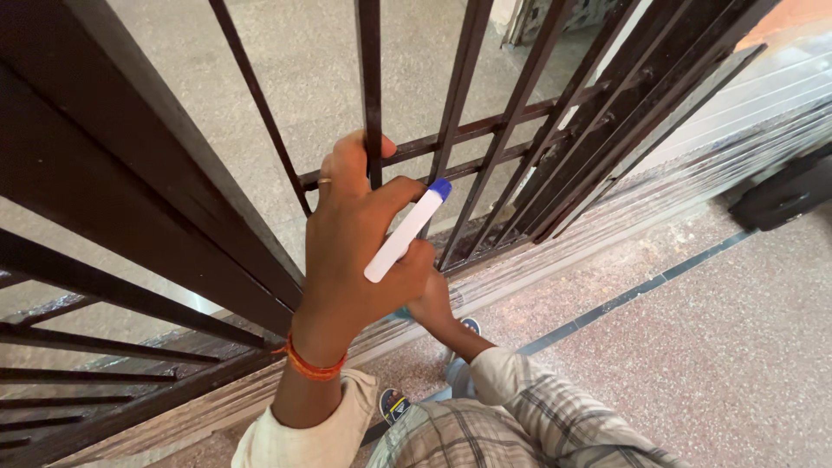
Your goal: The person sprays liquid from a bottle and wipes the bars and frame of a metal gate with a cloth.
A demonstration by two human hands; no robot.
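My left hand (347, 251) is raised against a dark metal gate (130, 165), its fingers curled around one thin vertical bar (370, 69). The same hand pinches a white marker with a blue cap (406, 232), which slants up to the right, cap uppermost. An orange thread band sits on that wrist and a ring on one finger. My right hand (436, 308) reaches low toward the foot of the gate. It is mostly hidden behind the left hand, so its fingers and whatever they touch cannot be made out.
The gate's bars and crossrails fill the upper view, above a ridged metal floor track (607, 225). Speckled stone floor (719, 347) lies on the near side. A black box-like object (784, 195) rests at the right edge. My sandalled foot (394, 404) shows below.
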